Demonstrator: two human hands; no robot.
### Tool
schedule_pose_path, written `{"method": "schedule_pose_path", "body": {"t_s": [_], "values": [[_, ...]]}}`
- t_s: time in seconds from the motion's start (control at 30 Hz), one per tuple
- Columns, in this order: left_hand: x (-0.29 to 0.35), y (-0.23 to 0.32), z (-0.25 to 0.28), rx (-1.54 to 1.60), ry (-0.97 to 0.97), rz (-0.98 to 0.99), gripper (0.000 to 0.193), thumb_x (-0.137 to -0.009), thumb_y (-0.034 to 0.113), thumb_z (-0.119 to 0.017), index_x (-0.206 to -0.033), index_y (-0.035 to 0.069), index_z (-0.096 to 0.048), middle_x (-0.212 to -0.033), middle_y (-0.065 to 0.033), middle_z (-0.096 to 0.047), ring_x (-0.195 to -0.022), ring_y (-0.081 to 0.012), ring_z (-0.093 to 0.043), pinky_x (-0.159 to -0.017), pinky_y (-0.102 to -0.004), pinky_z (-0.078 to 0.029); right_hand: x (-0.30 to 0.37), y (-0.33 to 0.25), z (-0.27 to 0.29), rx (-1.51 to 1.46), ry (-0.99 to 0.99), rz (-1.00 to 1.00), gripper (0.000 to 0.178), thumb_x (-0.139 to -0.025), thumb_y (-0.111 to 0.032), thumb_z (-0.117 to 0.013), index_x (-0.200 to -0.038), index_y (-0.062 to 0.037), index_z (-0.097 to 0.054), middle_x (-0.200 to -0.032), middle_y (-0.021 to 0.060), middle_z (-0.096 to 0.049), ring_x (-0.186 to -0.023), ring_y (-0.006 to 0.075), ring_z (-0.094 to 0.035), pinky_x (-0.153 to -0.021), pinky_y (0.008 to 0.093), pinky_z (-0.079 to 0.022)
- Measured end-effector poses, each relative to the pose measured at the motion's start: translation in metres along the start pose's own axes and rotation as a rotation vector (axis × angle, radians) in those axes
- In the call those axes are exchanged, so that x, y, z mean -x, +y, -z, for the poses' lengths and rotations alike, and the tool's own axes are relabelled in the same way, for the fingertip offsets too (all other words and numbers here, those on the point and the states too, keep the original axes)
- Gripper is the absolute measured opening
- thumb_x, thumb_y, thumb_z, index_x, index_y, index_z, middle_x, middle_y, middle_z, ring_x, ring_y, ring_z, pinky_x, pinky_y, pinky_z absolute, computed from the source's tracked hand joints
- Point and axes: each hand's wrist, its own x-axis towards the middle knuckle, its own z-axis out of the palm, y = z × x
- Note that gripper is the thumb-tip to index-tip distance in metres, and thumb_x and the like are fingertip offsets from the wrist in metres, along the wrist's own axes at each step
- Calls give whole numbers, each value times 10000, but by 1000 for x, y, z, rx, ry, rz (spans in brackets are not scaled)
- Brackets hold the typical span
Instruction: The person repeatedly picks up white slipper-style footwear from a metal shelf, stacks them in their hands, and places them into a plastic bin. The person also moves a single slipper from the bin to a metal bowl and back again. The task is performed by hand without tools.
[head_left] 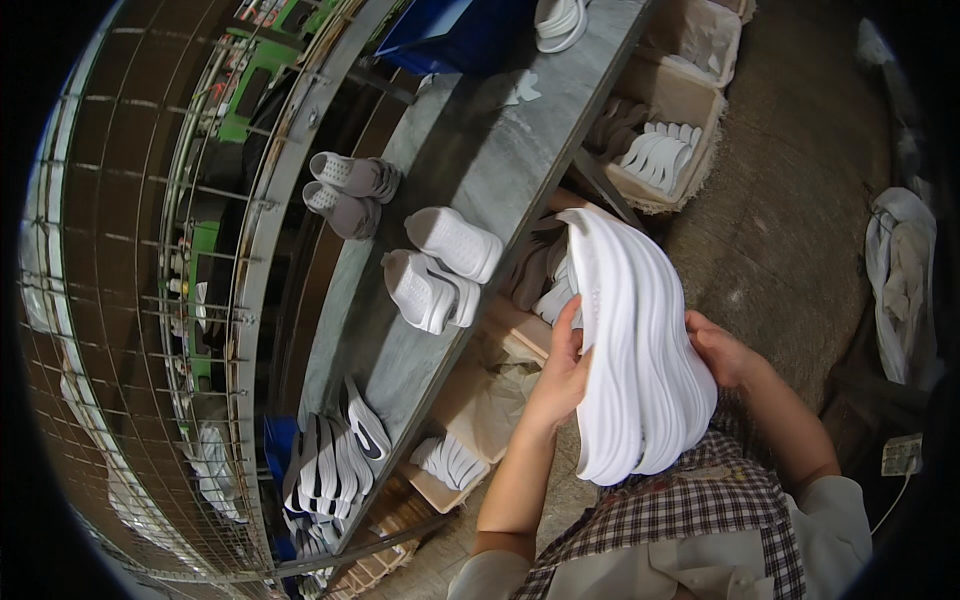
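Observation:
A thick bundle of white shoe soles [640,350] is held up in front of my body, the soles nested side by side. My left hand [562,378] grips the bundle's left side with the thumb up. On its right side my right hand [722,352] presses with the fingers partly hidden behind it. Left of the bundle, white soles [455,245] stand in small stacks on the grey metal table [400,385]. Grey soles [350,190] stand beyond them near the far edge. The soles in my hands are clear of the table.
Bins [700,150] holding white and grey soles sit below the table's right side. More soles [330,465] lie at its near end. A blue crate [440,35] is at the top. Wire mesh [140,300] runs along the left. A plastic bag [900,290] is at right.

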Motion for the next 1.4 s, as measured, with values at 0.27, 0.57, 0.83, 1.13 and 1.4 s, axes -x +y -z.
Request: {"method": "schedule_pose_path", "body": {"t_s": [0.27, 0.57, 0.83, 1.13, 1.4], "values": [[7, 14, 107, -940, 741, -485, 683, -768, 216, -718, -1315, -25, -388, -1236, -188, -481, -1186, -303, -444, -960, -411, -398, -33, -2, -21, 159, 13, -194, 1053, -692, -333, -752, -1453, -146, -48, -1399, 161, -318, -1260, 312, -386, -990, 513, -397], [33, 16, 170, -1007, 900, -385, 534, -728, 167, -751, -1171, -34, -532, -1041, -188, -622, -1021, -283, -595, -949, -456, -406, -41, -1, -32, 151, 60, -187, 778, -822, -206, -607, -1440, -84, -151, -1369, 150, -372, -1224, 241, -437, -980, 404, -429], [162, -14, -2, -612, 532, -751, 496, -653, 231, -826, -998, -46, -600, -1047, -195, -625, -985, -305, -616, -866, -428, -483, -68, 38, -35, 221, -115, -327, 804, -849, -344, -601, -1450, -103, -124, -1420, 141, -311, -1291, 250, -352, -1062, 407, -330], [262, -18, 7, -843, 267, -780, 572, -661, 358, -798, -1092, 73, -555, -1230, -145, -564, -1232, -294, -456, -1053, -461, -296, -67, 106, -90, 284, -353, -833, 663, -897, -384, -541, -1422, -91, -261, -1360, 100, -429, -1175, 166, -489, -987, 331, -423], [388, -61, 173, -444, -186, 308, 1151, -617, 482, -800, -1443, 22, -143, -1466, -238, -203, -1352, -358, -227, -1096, -413, -247, -26, 256, -157, 625, -581, -1428, 527, -923, -338, -519, -1318, 1, -435, -1277, 95, -526, -1098, 111, -521, -973, 289, -406]]}}
